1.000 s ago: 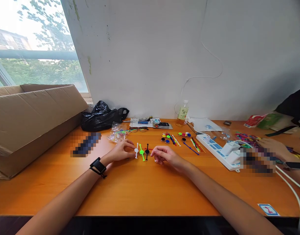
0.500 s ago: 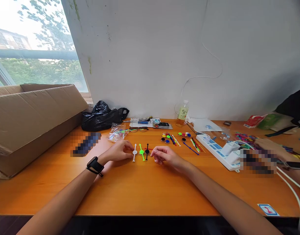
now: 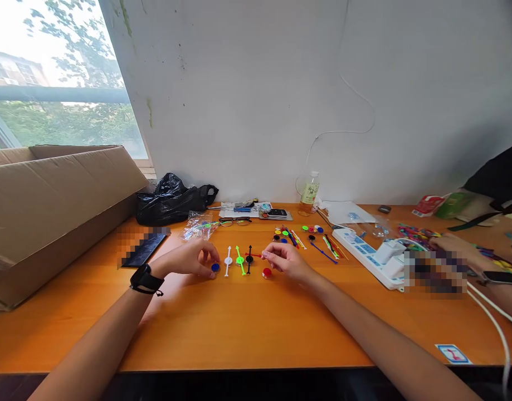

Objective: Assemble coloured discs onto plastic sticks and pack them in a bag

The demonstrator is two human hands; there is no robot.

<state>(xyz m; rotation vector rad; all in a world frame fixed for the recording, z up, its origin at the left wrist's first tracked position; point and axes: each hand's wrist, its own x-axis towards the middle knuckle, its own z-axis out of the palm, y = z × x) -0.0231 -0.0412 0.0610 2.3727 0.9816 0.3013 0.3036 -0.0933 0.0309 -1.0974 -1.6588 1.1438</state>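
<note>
My left hand [image 3: 193,259] rests on the table with its fingers apart, thumb beside a small blue disc [image 3: 215,268]. Between my hands three double-ended plastic arrows with round middles lie in a row: white [image 3: 228,261], green [image 3: 239,260] and black [image 3: 249,260]. A red arrow [image 3: 254,255] lies crosswise, partly behind the black one. My right hand [image 3: 284,260] has thumb and forefinger pinched at its right end. Just below those fingertips sits a red disc [image 3: 267,273].
Behind are loose coloured discs and arrows [image 3: 297,238], a bottle [image 3: 309,194], glasses [image 3: 234,221] and a black bag [image 3: 172,200]. A power strip [image 3: 366,259] stands right, near another person's hand [image 3: 452,248]. A cardboard box [image 3: 59,206] fills the left.
My left hand has drawn back leftwards from the white arrow, and the blue disc now shows. My right hand has lifted slightly, uncovering the red disc; its fingertips are now at the red arrow's end.
</note>
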